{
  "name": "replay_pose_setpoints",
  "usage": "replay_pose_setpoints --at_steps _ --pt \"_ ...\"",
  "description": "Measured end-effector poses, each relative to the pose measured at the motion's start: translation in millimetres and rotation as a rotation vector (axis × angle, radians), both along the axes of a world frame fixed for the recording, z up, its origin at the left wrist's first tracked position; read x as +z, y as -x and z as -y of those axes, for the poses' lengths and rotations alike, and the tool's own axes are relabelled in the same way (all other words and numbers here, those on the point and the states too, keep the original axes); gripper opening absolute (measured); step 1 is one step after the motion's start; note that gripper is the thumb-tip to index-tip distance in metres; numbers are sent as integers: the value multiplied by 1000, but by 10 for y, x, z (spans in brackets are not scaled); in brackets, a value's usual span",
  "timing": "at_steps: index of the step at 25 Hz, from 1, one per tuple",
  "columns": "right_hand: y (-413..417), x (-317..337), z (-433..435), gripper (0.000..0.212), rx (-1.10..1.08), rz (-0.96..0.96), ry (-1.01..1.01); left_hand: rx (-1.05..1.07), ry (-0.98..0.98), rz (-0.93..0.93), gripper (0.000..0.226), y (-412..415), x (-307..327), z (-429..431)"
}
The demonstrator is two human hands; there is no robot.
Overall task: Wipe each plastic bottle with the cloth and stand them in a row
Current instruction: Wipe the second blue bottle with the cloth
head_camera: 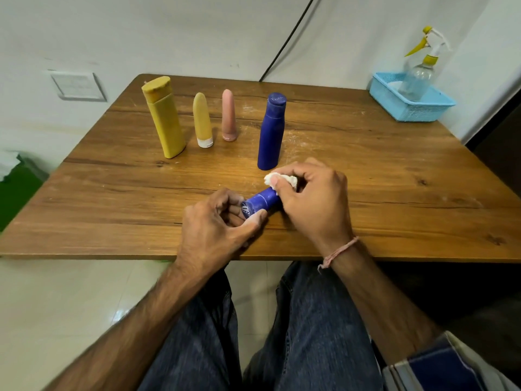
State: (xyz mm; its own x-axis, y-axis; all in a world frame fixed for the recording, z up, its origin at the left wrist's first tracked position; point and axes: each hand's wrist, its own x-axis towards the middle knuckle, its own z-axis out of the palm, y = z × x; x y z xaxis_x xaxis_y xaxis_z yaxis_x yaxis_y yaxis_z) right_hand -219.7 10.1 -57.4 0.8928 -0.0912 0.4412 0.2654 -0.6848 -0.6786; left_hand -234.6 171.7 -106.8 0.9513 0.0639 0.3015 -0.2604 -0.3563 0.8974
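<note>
Near the tabletop's (112, 198) front edge, my left fingers (253, 221) grip the small bottle (263, 200) and my right fingers (304, 172) pinch the cloth (284, 179) against it. The tall blue bottle (271, 134) stands just behind.

Marks on the caps of the tall blue bottle (270, 134) and small blue bottle (263, 199) are unreadable.

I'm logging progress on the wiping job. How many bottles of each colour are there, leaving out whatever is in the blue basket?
Yellow: 2, large yellow bottle and small yellow bottle, standing.
Pink: 1, pink bottle, standing.
Blue: 2, tall blue bottle standing, small blue bottle gripped by the left hand, the right hand pressing the cloth on it.
Total: 5
</note>
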Motion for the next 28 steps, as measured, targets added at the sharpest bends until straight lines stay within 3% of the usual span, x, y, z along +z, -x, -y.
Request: replay_pose_setpoints --at_steps 3,7,10,12,19,24,28 --pt "112 -60 -219 7 34 29 149 35 -59 83 26 4 -10 -23" --pt "231 15 -202 8 170 -79 -15 22 -57 154 24 48 -15 -34" --pt "118 165 -22 9 72 -150 26 -15 -75 236 37 43 -16 -16" --pt "104 210 -19 10 17 -115 76 -25 -94 301 42 25 -10 6" --pt "426 412 167 9 179 69 -106 -60 16 411 36 120 230 132" --pt "522 556 69 12 134 298 222 -49 -30 443 33 133 451 227" --pt "543 616 214 8 239 304 320 -39 -59 453 32 179 491 235"
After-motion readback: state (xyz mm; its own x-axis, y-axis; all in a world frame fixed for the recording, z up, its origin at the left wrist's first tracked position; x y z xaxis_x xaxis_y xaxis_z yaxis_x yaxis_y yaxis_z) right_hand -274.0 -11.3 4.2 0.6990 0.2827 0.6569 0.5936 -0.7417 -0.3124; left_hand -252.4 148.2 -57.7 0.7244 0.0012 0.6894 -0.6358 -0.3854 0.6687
